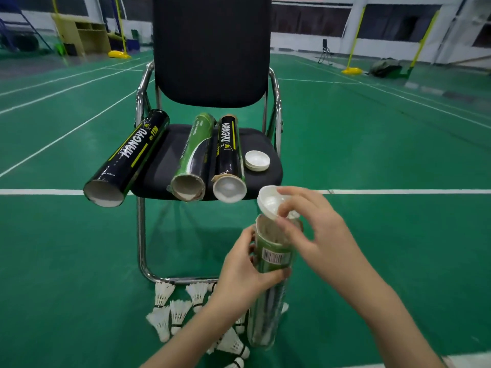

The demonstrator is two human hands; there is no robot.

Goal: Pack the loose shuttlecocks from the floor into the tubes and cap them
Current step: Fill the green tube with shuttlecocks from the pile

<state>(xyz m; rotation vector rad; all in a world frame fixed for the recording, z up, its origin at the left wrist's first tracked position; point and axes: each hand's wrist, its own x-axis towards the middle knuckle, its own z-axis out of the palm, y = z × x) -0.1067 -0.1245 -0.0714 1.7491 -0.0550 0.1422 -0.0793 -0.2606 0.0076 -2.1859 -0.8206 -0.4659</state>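
Green court floor (372, 235) still holds loose shuttlecocks (170, 312); left hand (239, 272) grips a green tube (273, 261), right hand (313, 227) pinches its white cap (269, 201) half-seated; three chair tubes (228, 155) wait.

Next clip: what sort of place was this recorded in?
Most likely an indoor badminton hall: green court flooring with white boundary lines, yellow net posts on weighted bases, and loose shuttlecocks lying beneath a chair.
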